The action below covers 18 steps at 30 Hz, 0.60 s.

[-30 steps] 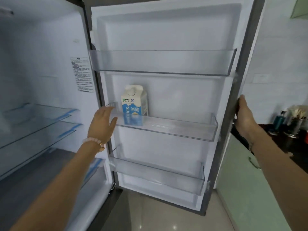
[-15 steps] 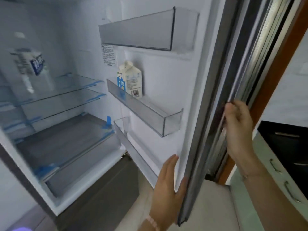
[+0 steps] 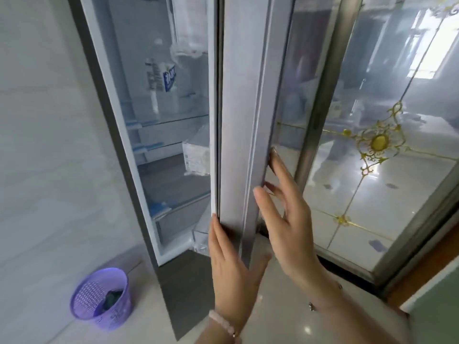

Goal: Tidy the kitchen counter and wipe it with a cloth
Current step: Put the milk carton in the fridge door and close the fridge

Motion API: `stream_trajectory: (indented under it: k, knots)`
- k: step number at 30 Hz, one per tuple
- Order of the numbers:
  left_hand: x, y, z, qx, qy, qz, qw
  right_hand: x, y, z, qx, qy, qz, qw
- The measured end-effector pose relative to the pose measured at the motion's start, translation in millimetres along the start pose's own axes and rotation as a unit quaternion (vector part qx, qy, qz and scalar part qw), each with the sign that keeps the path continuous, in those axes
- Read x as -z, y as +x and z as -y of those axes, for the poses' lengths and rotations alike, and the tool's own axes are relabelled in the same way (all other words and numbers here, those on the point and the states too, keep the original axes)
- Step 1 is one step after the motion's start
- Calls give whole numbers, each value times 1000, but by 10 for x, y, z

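Note:
The grey fridge door (image 3: 238, 115) stands edge-on in the middle, only partly open. My left hand (image 3: 232, 269) lies flat on the door's lower edge, fingers straight. My right hand (image 3: 285, 209) rests with spread fingers against the door's outer side, holding nothing. Through the gap, the fridge interior (image 3: 171, 150) shows glass shelves, a blurred bottle with a blue label (image 3: 162, 83) and a pale carton (image 3: 196, 155) behind the door edge. No counter or cloth is in view.
A purple mesh waste basket (image 3: 101, 300) with something dark inside stands on the tiled floor at lower left, beside a pale wall. To the right is a glass sliding door (image 3: 372, 145) with gold ornament. A green cabinet corner (image 3: 437, 316) shows at lower right.
The fridge door has swung from wide open to nearly closed. My left hand left the door shelf for the door's edge. My right hand released its grip and now presses flat. My view turned left.

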State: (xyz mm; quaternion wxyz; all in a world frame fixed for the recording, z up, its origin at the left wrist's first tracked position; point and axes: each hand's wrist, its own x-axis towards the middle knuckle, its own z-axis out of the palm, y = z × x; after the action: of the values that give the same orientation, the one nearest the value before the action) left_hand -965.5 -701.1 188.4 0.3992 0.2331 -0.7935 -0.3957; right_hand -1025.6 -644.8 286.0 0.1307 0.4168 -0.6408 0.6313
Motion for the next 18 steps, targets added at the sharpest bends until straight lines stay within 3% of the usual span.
stream_trajectory:
  k: [4, 10, 13, 18]
  knots:
    - [472, 441, 425, 65, -12, -24, 998, -464, 296, -125, 50, -18, 42, 998]
    - [1121, 1062, 876, 88, -2, 39, 995, -1200, 830, -515, 102, -190, 114, 970]
    - [1318, 1312, 1107, 96, 10, 56, 994, -1555, 895, -644, 115, -243, 111, 957]
    - [1395, 1652, 1419, 56, 30, -51, 997, -2053, 1073, -706, 109, -279, 107, 948]
